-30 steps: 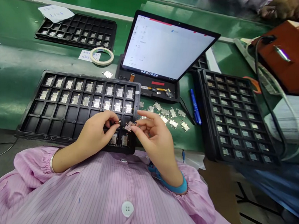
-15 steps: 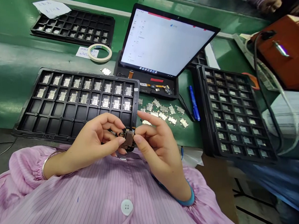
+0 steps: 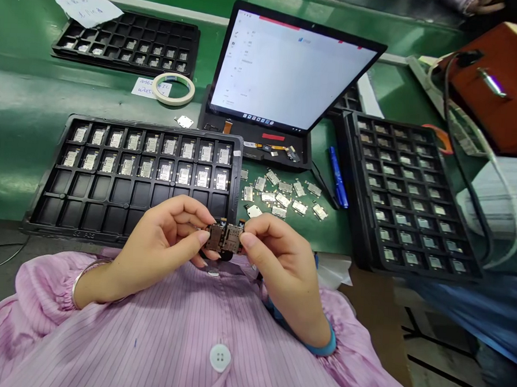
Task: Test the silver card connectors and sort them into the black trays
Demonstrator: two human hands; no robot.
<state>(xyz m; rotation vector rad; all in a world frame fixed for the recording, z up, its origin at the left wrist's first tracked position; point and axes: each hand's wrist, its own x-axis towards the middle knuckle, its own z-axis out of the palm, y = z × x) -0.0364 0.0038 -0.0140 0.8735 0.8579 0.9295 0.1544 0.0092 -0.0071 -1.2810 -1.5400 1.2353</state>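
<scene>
My left hand and my right hand meet low in the view, just in front of my pink striped smock. Between thumb and fingers, my left hand pinches a small metal connector part. My right hand pinches a similar part, and the two lie side by side, apparently touching. Behind them sits a black plastic compartment tray, with small metal parts in its two far rows. Several loose metal parts lie scattered to the right of that tray, beyond my right hand.
A tablet stands in a black holder at the back. A second black tray lies to the right, a third far left. A masking tape roll, a blue pen and a brown case sit nearby.
My hands have moved closer together, and the two metal parts now sit side by side between them. My right hand has lowered slightly, and the view has tilted a little.
</scene>
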